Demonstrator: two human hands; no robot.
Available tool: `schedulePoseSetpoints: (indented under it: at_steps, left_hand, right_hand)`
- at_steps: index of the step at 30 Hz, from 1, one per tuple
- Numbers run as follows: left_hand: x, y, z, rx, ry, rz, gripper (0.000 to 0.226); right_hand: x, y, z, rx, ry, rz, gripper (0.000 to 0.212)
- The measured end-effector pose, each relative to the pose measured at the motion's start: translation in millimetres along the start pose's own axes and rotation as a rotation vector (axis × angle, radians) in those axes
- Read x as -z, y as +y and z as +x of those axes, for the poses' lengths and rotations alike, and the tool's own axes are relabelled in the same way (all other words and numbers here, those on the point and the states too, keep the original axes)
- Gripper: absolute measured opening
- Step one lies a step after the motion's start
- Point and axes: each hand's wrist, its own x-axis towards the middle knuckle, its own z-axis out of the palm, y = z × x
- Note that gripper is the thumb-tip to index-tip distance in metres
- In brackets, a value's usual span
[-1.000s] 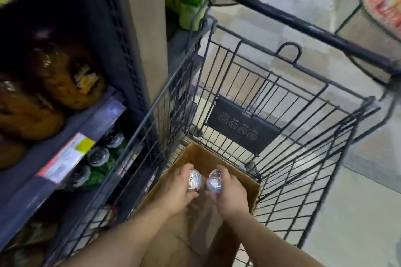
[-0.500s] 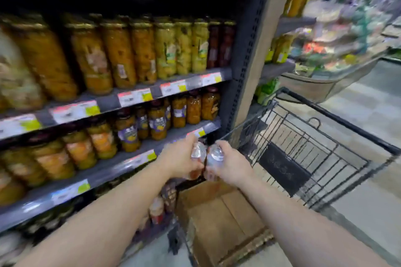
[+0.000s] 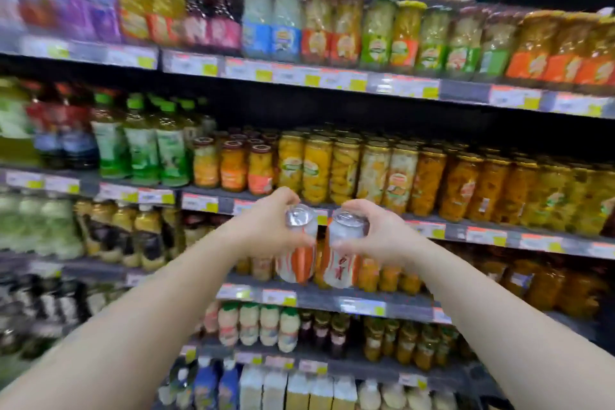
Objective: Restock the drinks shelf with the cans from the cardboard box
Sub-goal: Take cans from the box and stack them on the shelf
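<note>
Two cans are held up side by side in front of the store shelving, one in each hand. The left hand (image 3: 266, 226) grips the left can (image 3: 298, 246) around its upper body; the right hand (image 3: 376, 230) grips the right can (image 3: 342, 250) the same way. Both cans are white with orange stripes, upright, silver tops tilted toward the viewer, nearly touching. Behind them stand rows of fruit jars (image 3: 332, 170) and green-capped bottles (image 3: 143, 143) on shelves edged with price labels (image 3: 199, 201). The cardboard box is out of view. The carrying step seems under way; next, I judge, comes finding an open drinks slot, which I cannot pick out.
</note>
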Motion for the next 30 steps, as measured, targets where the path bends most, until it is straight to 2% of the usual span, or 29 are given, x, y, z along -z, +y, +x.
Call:
schedulePoseSetpoints:
  at_steps: [7, 9, 13, 21, 23, 30]
  left_hand:
    - [170.1, -154.8, -89.7, 0.203, 0.186, 0.046, 0.091]
    - [208.4, -189.0, -107.9, 0.226, 0.299, 0.002, 0.100]
    - [269.0, -243.3, -129.7, 0.264, 0.502, -0.170, 0.099]
    - [352.5, -333.0, -119.8, 0.264, 0.746, -0.432, 0.108]
    - [371.9, -353.1, -106.1, 0.227, 0.797, -0.498, 0.104]
    - [457.4, -403.3, -57.0, 0.181, 0.865, -0.500, 0.104]
  right_hand:
    - [-119.6, -200.9, 77.5, 0.253, -0.096, 0.083, 0.077]
    - [-143.2, -248.8, 97.0, 0.301, -0.112, 0.133, 0.076]
    - [-178.6, -326.8, 135.6, 0.363, -0.166, 0.220, 0.075]
    - [-217.4, -426.2, 226.9, 0.462, -0.161, 0.350, 0.085]
    - [-220.2, -444.9, 254.1, 0.487, -0.149, 0.394, 0.083]
    - [-214.0, -516.7, 339.8, 0.564, -0.154, 0.502, 0.080]
